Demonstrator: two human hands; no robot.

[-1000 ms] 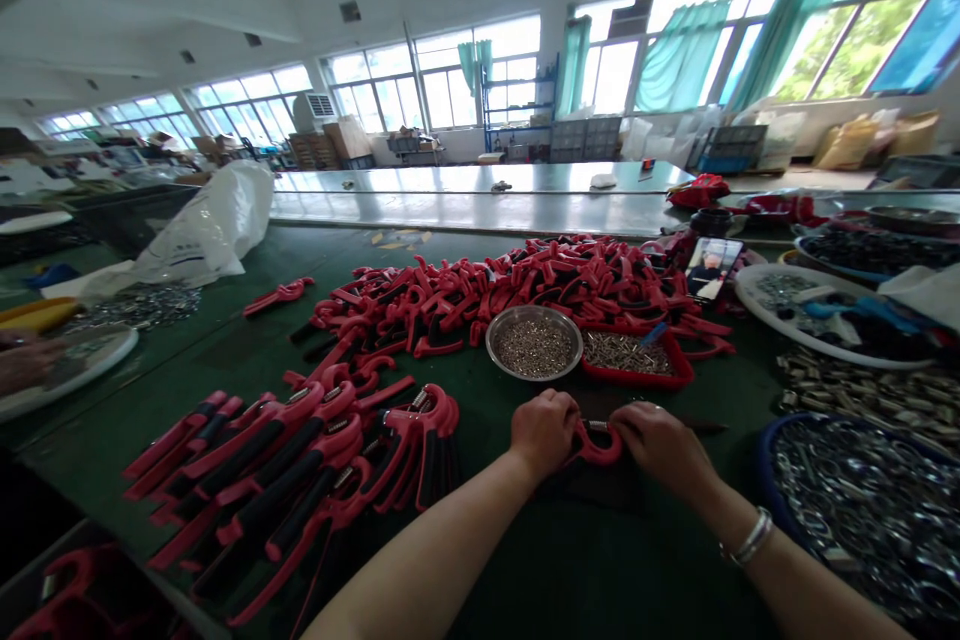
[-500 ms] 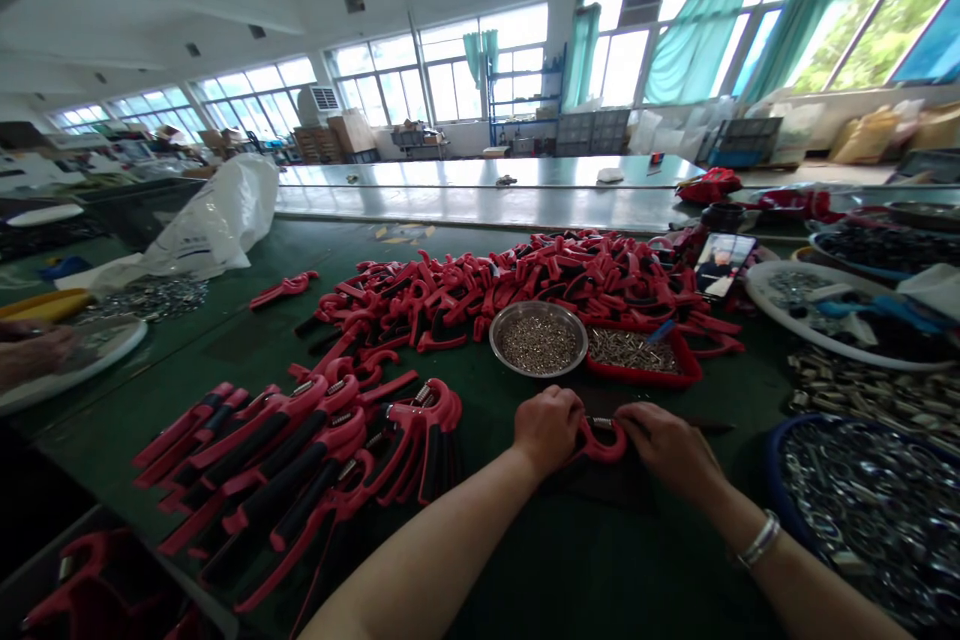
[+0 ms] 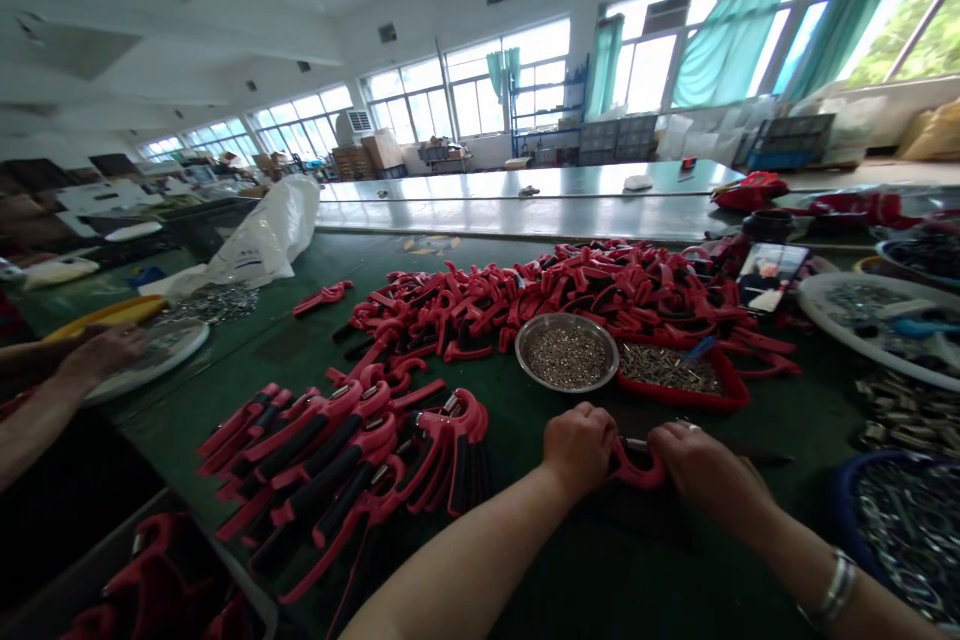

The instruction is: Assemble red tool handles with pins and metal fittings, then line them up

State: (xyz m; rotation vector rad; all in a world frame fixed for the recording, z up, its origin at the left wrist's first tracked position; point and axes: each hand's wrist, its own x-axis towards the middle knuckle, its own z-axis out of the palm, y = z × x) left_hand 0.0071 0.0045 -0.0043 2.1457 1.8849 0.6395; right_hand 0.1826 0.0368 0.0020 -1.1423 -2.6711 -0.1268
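While the left hand point(image 3: 579, 450) and right hand point(image 3: 705, 475) close from both sides on a red plastic hand-grip exerciser point(image 3: 637, 468) at 12 o'clock on the green-topped bench point(image 3: 285, 345), a round steel bowl of small screws point(image 3: 568, 317) sits just beyond, within easy reach, and black-handled red grips point(image 3: 322, 450) lie grouped at 10 o'clock.

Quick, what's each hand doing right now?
Left hand: closed, holding a red plastic hand gripper.
Right hand: closed, holding the same gripper.
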